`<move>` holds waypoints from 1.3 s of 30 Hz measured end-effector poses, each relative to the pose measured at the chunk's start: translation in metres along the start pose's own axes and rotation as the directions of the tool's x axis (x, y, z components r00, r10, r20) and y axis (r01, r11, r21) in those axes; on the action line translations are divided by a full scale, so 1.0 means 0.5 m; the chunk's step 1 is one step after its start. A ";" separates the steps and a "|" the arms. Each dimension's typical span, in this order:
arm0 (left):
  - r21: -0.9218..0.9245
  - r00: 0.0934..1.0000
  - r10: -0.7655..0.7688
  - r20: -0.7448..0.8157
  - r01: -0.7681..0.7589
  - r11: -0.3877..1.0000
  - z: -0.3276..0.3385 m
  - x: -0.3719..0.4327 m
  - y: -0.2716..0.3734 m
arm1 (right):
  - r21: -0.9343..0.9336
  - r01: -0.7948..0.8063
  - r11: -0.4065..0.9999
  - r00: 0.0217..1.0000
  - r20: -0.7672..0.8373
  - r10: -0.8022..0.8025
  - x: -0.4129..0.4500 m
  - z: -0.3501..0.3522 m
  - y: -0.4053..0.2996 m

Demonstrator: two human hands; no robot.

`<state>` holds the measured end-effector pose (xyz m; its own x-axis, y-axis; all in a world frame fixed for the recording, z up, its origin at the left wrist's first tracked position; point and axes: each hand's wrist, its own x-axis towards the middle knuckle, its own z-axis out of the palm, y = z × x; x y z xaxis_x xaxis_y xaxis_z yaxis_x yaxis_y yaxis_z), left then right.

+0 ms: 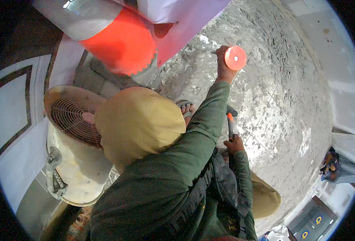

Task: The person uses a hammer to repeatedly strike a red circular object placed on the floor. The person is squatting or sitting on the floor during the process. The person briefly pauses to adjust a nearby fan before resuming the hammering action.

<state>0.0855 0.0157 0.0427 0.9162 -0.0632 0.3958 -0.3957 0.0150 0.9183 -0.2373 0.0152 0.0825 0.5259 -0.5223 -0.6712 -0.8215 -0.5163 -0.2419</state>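
Observation:
My left hand (222,57) reaches far out over the floor and is closed around a tool, likely a chisel, beneath its round red hand guard (240,61). A pale striking end shows in the middle of the guard; the blade is mostly hidden. Lower down, my right hand (235,144) grips a hammer (230,129) by its black and orange handle. The dark hammer head (232,111) is held apart from the guard. Below both hands spreads a rough, chipped concrete floor (274,105) with pale patches and straight joint lines.
A worn drum-shaped blower (81,168) with a round grille stands to my left. Beyond it an orange-red traffic cone (123,42) with a reflective band leans beside pale sheeting (180,33). A person (334,171) is at the far right, above a dark case (313,220).

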 end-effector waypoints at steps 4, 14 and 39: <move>-0.888 0.902 -0.427 -0.064 0.144 0.437 -0.042 0.010 0.006 | 0.032 0.027 0.999 1.000 -0.003 -0.027 -0.001 0.008 0.004; 0.284 1.000 -0.012 0.024 0.005 0.959 -0.018 -0.073 0.005 | 0.064 -0.045 0.997 0.998 0.047 0.042 0.012 0.022 0.030; 0.032 0.982 -0.173 -0.081 0.176 0.984 0.009 -0.108 0.070 | 0.035 0.056 0.998 0.993 -0.101 -0.052 -0.009 0.031 0.020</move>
<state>0.0218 0.0151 0.0531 0.9730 0.0159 0.2304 -0.2299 -0.0284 0.9728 -0.2512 0.0228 0.0720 0.5878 -0.5608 -0.5831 -0.7980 -0.5205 -0.3038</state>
